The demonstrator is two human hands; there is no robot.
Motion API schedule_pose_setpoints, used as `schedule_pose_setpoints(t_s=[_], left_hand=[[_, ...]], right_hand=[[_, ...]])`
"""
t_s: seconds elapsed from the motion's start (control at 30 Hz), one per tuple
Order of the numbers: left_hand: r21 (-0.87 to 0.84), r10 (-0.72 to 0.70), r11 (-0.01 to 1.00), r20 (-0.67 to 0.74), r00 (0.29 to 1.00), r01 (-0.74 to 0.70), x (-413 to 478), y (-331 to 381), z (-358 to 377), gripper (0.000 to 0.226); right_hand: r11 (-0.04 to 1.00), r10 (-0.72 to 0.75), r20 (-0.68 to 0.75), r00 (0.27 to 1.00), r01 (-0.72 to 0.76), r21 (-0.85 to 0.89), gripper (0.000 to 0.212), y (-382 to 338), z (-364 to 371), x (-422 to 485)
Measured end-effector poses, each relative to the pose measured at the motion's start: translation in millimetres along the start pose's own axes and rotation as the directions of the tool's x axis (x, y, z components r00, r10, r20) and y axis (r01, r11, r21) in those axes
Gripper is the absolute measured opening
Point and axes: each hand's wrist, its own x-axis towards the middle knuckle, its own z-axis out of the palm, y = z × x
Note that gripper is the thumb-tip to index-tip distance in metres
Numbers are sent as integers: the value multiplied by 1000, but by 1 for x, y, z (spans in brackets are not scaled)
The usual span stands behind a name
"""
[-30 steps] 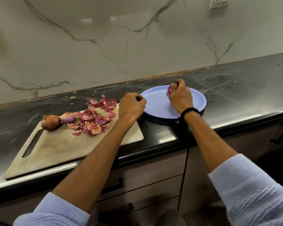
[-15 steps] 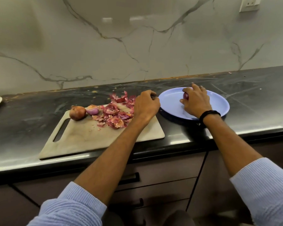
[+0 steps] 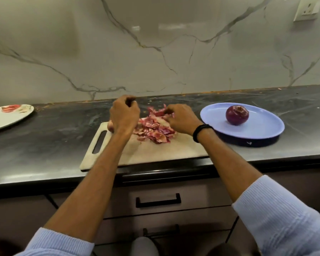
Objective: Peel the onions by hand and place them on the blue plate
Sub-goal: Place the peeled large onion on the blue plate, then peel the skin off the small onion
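Peeled onion (image 3: 237, 115) is sitting on the blue plate (image 3: 266, 133), toward the plate's far side, touching nothing else. It is nearly round, so there is barely any long axis. Its trimmed end is facing up and its axis is running roughly vertical.

The plate is resting on the dark countertop (image 3: 54, 141), just right of the cutting board (image 3: 155, 152). The board's long axis is running left-right, with the handle slot at the left end.

Left hand (image 3: 125, 115) is hovering over the board's far-left part with fingers curled into a loose fist. I can't tell if it's gripping anything. A pale rounded piece (image 3: 110, 127) is peeking out under it, mostly hidden.

Right hand (image 3: 181, 120), wearing a black wristband (image 3: 201, 131), is curling its fingertips (image 3: 167, 112) down onto the far edge of the peel pile (image 3: 153, 131). Pinching or just touching, can't tell.

White plate (image 3: 9, 117) is sitting far left on the counter, well apart from the board.
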Motion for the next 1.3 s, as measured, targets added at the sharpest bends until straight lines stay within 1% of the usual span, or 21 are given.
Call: schedule_pose_setpoints(t_s=[0.07, 0.13, 0.2, 0.23, 0.27, 0.33, 0.4, 0.43, 0.5, 0.63, 0.73, 0.83, 0.87, 0.93, 1.0, 1.03, 1.17, 1.23, 1.3], left_hand=[[-14, -48, 999, -51, 998, 47, 12, -12, -16, 25], [-49, -76, 996, -66, 995, 73, 23, -24, -27, 25], [-80, -91, 993, -62, 994, 86, 29, -33, -31, 25], [-93, -94, 992, -52, 994, 88, 31, -37, -31, 25], [-106, -93, 990, -41, 995, 89, 32, -40, -31, 24], [-127, -81, 989, -22, 996, 77, 35, -46, -30, 24], [-139, -67, 988, -11, 998, 65, 38, -50, -28, 24], [-142, -63, 988, -10, 998, 61, 40, -52, -27, 25], [-157, -58, 986, -13, 998, 55, 42, -54, -24, 24], [-198, -34, 980, -13, 999, 31, 48, -47, -16, 21], [-200, 10, 980, 81, 997, 6, 46, -38, -3, 17], [-214, 86, 976, 190, 978, -44, 37, -36, 13, 30], [-203, 123, 976, 218, 968, -78, 35, -37, 18, 32], [-154, 207, 973, 256, 944, -171, 32, -39, 24, 26], [-122, 273, 961, 256, 927, -249, 33, -42, 26, 26], [-129, 286, 957, 261, 922, -260, 34, -45, 27, 29], [-173, 258, 961, 259, 931, -218, 36, -50, 25, 36], [-224, 242, 957, 259, 935, -185, 37, -52, 24, 38], [-211, 239, 960, 270, 933, -185, 37, -53, 23, 40]], right_hand=[[999, -20, 30, 999, 19, 32, 33, -18, 19, 14], [999, -33, 67, 997, 30, 37, 48, -38, 39, 32], [999, -32, 121, 992, 32, 2, 61, -56, 56, 50], [999, -25, 152, 988, 32, -44, 65, -62, 65, 59], [993, -18, 181, 983, 38, -109, 66, -67, 73, 67], [974, -15, 242, 970, 69, -215, 62, -72, 86, 80], [982, -17, 273, 962, 68, -176, 55, -71, 93, 86], [989, -26, 263, 964, 63, -132, 52, -70, 94, 87], [996, -50, 190, 980, 64, -65, 51, -67, 91, 85], [987, -58, -47, 997, 64, 145, 64, -48, 68, 73], [969, -36, -229, 973, 90, 231, 66, -28, 52, 64], [964, -29, -333, 942, 115, 241, 66, -15, 54, 60], [962, -29, -345, 938, 120, 244, 64, -12, 56, 59], [957, -38, -357, 933, 137, 257, 58, -8, 57, 60], [947, -55, -371, 927, 167, 275, 55, -5, 53, 62], [942, -58, -370, 927, 174, 288, 56, -5, 52, 63], [905, -16, -302, 953, 142, 400, 61, -6, 48, 64], [858, 22, -275, 961, 123, 498, 51, -6, 47, 64], [830, 34, -291, 956, 135, 542, 34, -4, 45, 64]])
